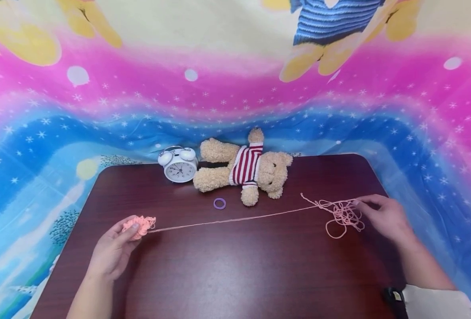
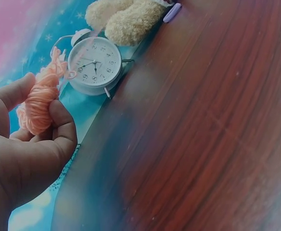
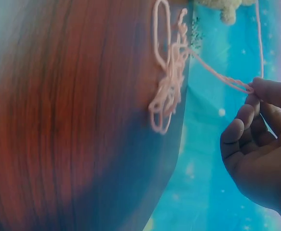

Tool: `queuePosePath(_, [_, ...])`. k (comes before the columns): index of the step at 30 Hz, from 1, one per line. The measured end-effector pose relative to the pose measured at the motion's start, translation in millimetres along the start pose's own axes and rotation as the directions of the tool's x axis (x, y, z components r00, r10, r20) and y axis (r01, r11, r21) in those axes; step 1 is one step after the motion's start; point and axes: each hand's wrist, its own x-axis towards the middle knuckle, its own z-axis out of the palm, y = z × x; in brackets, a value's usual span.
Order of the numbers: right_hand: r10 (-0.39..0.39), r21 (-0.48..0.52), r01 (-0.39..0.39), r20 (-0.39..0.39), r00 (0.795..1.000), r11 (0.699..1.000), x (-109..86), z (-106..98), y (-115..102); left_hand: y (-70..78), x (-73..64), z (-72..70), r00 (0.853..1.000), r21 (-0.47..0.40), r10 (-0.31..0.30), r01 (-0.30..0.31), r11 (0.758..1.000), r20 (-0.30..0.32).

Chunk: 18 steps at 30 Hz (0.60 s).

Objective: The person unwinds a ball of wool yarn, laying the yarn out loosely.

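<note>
My left hand (image 1: 113, 248) grips a small wound bundle of peach yarn (image 1: 140, 227) above the table's left side. In the left wrist view, thumb and fingers press the yarn bundle (image 2: 40, 101) from both sides. A single strand (image 1: 235, 219) stretches across to the right, nearly straight. There my right hand (image 1: 387, 219) pinches yarn between thumb and index finger. Beside it lies a loose tangle of the same yarn (image 1: 344, 215). The right wrist view shows this tangle (image 3: 168, 89) on the table, joined by strands to the right hand's fingertips (image 3: 258, 86).
At the back of the dark wooden table (image 1: 251, 270) stand a white alarm clock (image 1: 179, 169) and, lying on its back, a teddy bear (image 1: 245, 168) in a striped shirt. A purple ring (image 1: 219, 204) lies before the bear. A printed cloth (image 1: 227, 97) hangs around the table.
</note>
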Motion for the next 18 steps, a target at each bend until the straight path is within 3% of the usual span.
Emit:
queuePosePath(4, [0.020,0.018,-0.019,-0.008,1.000,1.000,-0.4,-5.0,10.4,2.0,-0.4,-6.4,1.000,-0.018,0.007,-0.007,1.000,-0.008])
queuePosePath(18, [0.098,-0.065,-0.097,0.023,0.995,0.993,-2.0,-20.0,33.7,4.4,-2.3,-24.7,1.000,-0.067,0.027,-0.028,0.997,-0.016])
